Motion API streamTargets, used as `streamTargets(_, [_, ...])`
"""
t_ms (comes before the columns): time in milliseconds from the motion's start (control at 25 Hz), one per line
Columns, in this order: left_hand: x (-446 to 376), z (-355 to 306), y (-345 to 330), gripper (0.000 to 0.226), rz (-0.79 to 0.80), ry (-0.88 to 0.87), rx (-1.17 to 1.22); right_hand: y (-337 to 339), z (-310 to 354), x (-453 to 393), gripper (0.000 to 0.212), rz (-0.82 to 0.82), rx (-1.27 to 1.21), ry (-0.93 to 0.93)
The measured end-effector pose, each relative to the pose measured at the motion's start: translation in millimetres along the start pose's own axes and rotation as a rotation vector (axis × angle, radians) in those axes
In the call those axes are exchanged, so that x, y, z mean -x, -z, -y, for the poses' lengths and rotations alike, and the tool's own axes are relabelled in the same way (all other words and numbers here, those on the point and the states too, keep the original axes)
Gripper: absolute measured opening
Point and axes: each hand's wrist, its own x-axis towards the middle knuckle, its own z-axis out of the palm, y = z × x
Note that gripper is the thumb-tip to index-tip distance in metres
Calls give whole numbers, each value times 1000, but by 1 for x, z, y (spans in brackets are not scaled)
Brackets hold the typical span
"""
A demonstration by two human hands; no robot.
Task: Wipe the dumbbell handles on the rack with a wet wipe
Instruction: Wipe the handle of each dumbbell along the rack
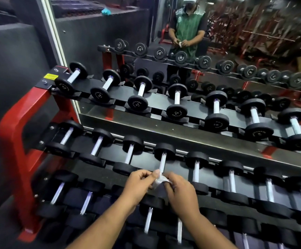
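Both my hands, left and right, pinch the wet wipe together above the rack; no handle visibly wiped, judged barely started.

Wall mirror behind, yellow warning sticker, teal cloth on ledge.

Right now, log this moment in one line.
stage: unfolding | left hand: pinches small white wet wipe | right hand: pinches wipe | chrome dumbbell handles: untouched
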Motion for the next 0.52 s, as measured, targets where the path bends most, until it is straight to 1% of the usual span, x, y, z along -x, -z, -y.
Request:
streamTargets(80, [-6, -3, -1, 20, -25, 28, -35, 2, -3, 0, 13, -30, 68, 49])
streamTargets(120, [-8, -5, -3, 15, -43, 36, -42, 4, -7, 0, 13, -41, 80, 56])
streamTargets(240, [-16, -11, -13, 15, -120, 54, 42, 10, -24, -4, 14, -97, 24, 24])
streamTargets(320, [-19, -18, -25, 15, -170, 34, 102, 15, -41, -4, 21, -106, -54, 31])
streamTargets(360, [-20, -21, -31, 15, -181, -1, 95, 16, -48, -4, 25, -63, -129, 45])
streamTargets(440, [-25, -23, -43, 14, -165, -117, 1, 22, -61, -9, 35, 80, -388, 21])
streamTargets(480, [-27, -25, -48, 13, -138, -167, -48, 26, -66, -13, 40, 116, -529, -36])
streamTargets(520, [-30, -25, -53, 13, -108, -201, -80, 29, -71, -21, 42, 98, -641, -129])
